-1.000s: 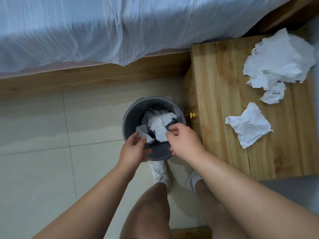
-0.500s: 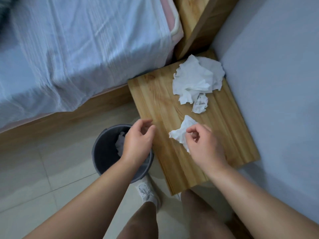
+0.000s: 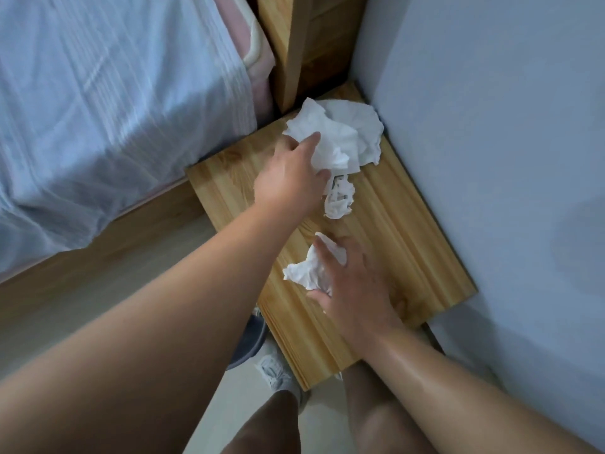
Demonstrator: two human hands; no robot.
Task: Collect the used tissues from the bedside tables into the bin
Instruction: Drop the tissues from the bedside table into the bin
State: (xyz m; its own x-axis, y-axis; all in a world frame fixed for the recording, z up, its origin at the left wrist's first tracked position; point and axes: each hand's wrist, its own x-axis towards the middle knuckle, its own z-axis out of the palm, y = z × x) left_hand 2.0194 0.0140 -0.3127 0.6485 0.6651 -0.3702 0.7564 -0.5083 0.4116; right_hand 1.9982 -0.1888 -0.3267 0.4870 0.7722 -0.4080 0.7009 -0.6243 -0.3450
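Note:
A wooden bedside table (image 3: 409,231) stands in the corner between bed and wall. At its far end lies a big heap of crumpled white tissues (image 3: 350,132); my left hand (image 3: 291,178) grips the heap's near-left edge between thumb and fingers. A small torn tissue (image 3: 339,199) lies just below the heap. Nearer me, my right hand (image 3: 353,286) closes on a crumpled tissue (image 3: 307,270) that sticks out to its left. The grey bin (image 3: 250,342) shows only as a sliver under my left forearm, left of the table.
The bed with a pale blue sheet (image 3: 114,109) fills the left. A wooden headboard (image 3: 294,44) rises behind the table. The blue-grey wall (image 3: 491,158) bounds the table on the right. My feet in white shoes (image 3: 275,371) stand on pale floor tiles.
Both hands left the bin and came up over the table. My right hand closed on the near tissue, and my left reached forward and took hold of the far heap.

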